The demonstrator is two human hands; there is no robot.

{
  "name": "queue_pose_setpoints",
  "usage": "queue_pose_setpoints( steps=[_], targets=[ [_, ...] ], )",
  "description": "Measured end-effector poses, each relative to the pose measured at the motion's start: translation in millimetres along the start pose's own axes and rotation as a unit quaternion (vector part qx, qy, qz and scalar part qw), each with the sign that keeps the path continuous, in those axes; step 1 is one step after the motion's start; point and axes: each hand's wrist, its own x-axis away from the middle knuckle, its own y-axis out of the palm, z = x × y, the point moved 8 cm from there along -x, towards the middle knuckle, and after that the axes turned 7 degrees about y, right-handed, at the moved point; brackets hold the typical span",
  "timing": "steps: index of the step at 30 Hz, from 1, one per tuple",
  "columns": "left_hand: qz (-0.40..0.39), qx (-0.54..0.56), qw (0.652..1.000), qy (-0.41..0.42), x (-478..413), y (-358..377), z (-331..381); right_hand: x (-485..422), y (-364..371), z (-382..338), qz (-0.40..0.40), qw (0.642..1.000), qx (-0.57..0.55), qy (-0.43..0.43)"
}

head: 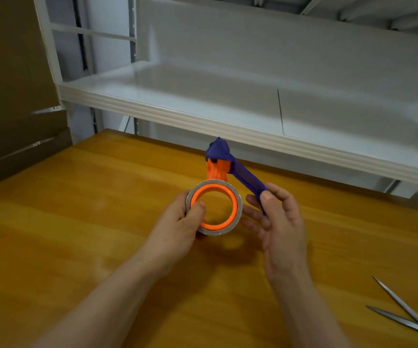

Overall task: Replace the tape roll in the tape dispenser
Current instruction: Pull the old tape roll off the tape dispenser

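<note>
An orange and blue tape dispenser (217, 167) is held above the wooden table (89, 222). A grey tape roll (238, 199) sits around the dispenser's orange ring. My left hand (177, 227) grips the roll and ring from the left, thumb inside the ring's hole. My right hand (275, 222) pinches the end of the dispenser's blue handle (247, 178) between thumb and fingers. The blue head of the dispenser points away from me, toward the shelf.
Open metal scissors (404, 315) lie on the table at the lower right. A white metal shelf (228, 121) overhangs the table's far edge. Brown cardboard (9, 96) stands at the left.
</note>
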Motion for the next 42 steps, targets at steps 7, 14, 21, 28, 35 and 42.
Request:
queue_pose_setpoints(
  steps=[7, 14, 21, 28, 35, 42],
  targets=[
    [-0.006, -0.017, 0.999, -0.050, -1, -2, -7, -1, 4, -1, -0.017, 1.000, -0.020, -0.001],
    [-0.022, -0.043, 0.998, -0.046, 0, -6, -1, -2, 4, 8, -0.045, 0.997, -0.026, 0.061],
    [-0.045, -0.088, 0.994, -0.038, 0, -7, -2, -1, 14, 12, -0.133, 0.986, 0.050, 0.086],
    [-0.054, -0.092, 0.994, -0.028, 1, -7, 0, 6, 17, 14, -0.163, 0.978, 0.079, 0.099],
    [-0.032, -0.030, 0.999, -0.027, -1, -13, -2, 5, 10, 8, -0.140, 0.984, 0.038, 0.099],
    [-0.018, -0.009, 1.000, -0.014, -4, -18, -4, 6, 8, 5, -0.118, 0.988, 0.044, 0.087]
  ],
)
